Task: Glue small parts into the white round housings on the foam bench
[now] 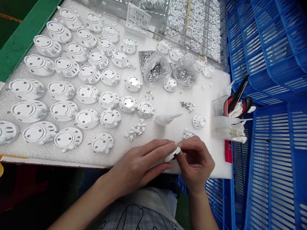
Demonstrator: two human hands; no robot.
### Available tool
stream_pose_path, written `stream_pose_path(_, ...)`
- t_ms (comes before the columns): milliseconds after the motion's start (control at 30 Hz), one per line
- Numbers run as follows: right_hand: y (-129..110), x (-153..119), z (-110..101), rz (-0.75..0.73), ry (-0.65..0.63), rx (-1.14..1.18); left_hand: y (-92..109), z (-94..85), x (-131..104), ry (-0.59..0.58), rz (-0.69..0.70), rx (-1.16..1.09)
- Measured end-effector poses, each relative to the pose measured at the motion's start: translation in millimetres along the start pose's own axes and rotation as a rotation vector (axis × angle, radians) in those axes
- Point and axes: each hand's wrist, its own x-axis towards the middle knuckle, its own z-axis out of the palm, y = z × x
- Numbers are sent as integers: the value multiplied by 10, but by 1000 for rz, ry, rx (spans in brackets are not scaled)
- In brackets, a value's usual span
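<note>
Over the near edge of the foam-covered table, my left hand (151, 162) is closed around a white round plastic part (170, 156), tilted between fingers and thumb. The thumb and fingertips of my right hand (196, 160) pinch at its right edge; whether a smaller piece sits between them is hidden. Just beyond my hands stands a white pointed-tip bottle (163, 119). Small white pieces (136, 129) lie in a loose pile to its left. Another pile of little white parts (188, 133) lies right behind my right hand.
White disc-shaped assemblies (64, 109) stand in rows across the left. Open plastic bags (155, 69) of small metal pieces lie farther back. At right, a clear box (219, 126) holds red-and-black-handled pliers (233, 103) and bottles. Blue crates (269, 50) border the right side; a handwritten card (138, 20) stands behind.
</note>
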Motion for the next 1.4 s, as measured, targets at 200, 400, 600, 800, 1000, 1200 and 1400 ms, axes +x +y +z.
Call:
stream_pose_path(200,15,6,-4,-36,-15,-19,-20,-1,-9,-25,8,-26)
stream_pose_path(400,41,-9,-14,-116,-59,-14,-56,37,-43,34,46,-86)
stream_pose_path(600,-16,41,-76,-167,-75,19,53,7,-97,211,-152,-340)
stream_pose_path(800,-49,463,81,-179,-23,-353,215,72,-35,328,-649,-998)
stream_pose_path(1000,-55,507,70,-59,-26,-111,244,150,94,409,-767,-1218)
stream_pose_path(1200,-187,593,-235,92,76,330,202,145,118,402,-767,-1228)
stream_pose_path(1400,-115,796,-208,265,248,468,224,155,147,370,-777,-1134)
